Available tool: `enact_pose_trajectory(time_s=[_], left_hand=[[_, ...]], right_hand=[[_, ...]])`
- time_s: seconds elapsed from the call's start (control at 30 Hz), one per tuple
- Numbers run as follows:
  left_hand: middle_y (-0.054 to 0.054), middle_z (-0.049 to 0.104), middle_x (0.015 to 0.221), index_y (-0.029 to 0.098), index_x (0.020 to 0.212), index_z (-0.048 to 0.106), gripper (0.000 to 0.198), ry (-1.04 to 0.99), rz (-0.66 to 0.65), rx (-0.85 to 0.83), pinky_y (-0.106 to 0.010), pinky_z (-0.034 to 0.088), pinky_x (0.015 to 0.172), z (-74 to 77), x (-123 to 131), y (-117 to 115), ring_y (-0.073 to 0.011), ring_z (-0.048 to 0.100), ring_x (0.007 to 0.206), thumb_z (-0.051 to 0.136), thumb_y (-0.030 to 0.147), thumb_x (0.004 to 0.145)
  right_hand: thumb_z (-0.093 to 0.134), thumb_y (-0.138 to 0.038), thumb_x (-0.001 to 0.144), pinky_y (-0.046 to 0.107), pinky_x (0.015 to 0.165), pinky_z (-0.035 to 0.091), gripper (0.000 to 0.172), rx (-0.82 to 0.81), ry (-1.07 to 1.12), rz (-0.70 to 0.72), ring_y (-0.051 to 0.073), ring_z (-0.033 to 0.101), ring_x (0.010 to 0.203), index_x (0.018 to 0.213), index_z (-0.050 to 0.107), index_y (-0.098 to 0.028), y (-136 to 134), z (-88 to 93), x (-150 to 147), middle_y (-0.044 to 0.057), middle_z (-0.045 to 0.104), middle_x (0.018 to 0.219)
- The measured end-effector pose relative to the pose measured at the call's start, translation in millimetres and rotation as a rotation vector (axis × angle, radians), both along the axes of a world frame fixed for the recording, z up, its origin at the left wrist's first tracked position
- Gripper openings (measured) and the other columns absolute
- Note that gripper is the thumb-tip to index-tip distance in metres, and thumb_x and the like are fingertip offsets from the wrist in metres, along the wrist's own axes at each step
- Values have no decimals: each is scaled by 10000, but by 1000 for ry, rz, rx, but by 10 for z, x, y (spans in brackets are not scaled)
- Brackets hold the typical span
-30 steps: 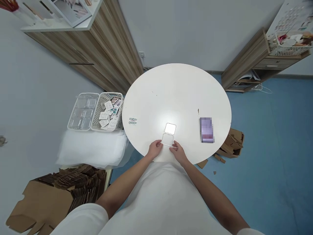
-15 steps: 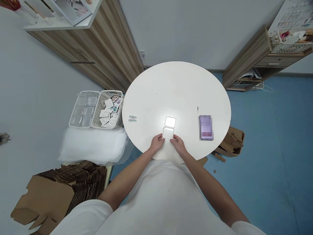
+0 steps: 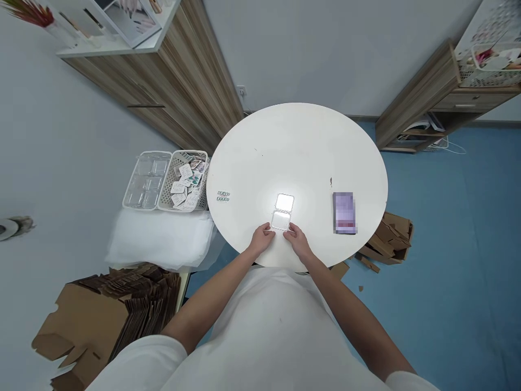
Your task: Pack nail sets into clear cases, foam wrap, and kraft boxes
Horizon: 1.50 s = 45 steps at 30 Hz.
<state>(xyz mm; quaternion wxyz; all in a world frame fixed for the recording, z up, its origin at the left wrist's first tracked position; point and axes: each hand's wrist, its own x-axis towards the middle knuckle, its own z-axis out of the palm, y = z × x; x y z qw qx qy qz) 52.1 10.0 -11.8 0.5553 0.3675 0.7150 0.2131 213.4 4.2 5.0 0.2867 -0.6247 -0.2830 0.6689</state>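
Note:
A small clear plastic case (image 3: 280,220) lies unfolded on the white round table (image 3: 301,141), its lid tipped back away from me. At its near left corner, my left hand (image 3: 262,238) is closed with thumb and fingertips on the edge. The near right corner is pinched by my right hand (image 3: 297,239) in the same way. Inside the case I can make out nothing. To the left on the table lies a small sheet with green nail-like pieces (image 3: 223,196). Off to the right is a purple box (image 3: 344,213), blurred by pixels.
Left of the table stand a white basket of small cards (image 3: 185,182) and a basket of clear cases (image 3: 147,180). Below them lie translucent bags (image 3: 163,236) and stacked flat cardboard boxes (image 3: 89,315). A carton of cardboard scraps (image 3: 388,239) sits on the floor at right.
The whole scene has shifted slightly to the right as my head turned a little. Both hands and the case keep their places on the table.

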Motion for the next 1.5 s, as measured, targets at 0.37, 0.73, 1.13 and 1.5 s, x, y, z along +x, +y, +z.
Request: enact_pose_trajectory(time_s=[0.37, 0.73, 1.13, 1.5], left_hand=[[-99, 494, 1223, 197, 1096, 537, 417, 92, -146, -18, -286, 431, 829, 210, -318, -288, -216, 487, 1092, 624, 324, 709], [-89, 586, 1091, 185, 1070, 557, 366, 60, -133, 25, -294, 450, 794, 281, -1132, 39, -172, 571, 900, 592, 309, 727], [-85, 549, 1115, 182, 1153, 485, 435, 269, -322, 168, -289, 439, 758, 132, -2145, 585, -180, 546, 898, 559, 325, 749], [-105, 457, 1145, 176, 1260, 357, 610, 411, -480, 221, -308, 410, 788, 114, -2170, 1135, -216, 528, 936, 606, 181, 703]], right_hand=[[548, -360, 673, 308, 716, 462, 365, 60, -94, -108, 167, 563, 831, 1009, 555, -216, -173, 85, 18, 64, 566, 1061], [506, -388, 716, 236, 468, 356, 203, 179, -136, -136, 89, 342, 454, 800, 567, -213, -16, 221, -476, -79, 289, 496], [519, -405, 711, 284, 600, 445, 305, 115, -248, 209, 131, 510, 601, 938, 570, -208, 349, 93, -1518, -35, 502, 603], [528, -226, 702, 324, 780, 431, 452, 312, -602, 504, 163, 517, 868, 1148, 457, -213, 974, -121, -1995, 45, 532, 1021]])
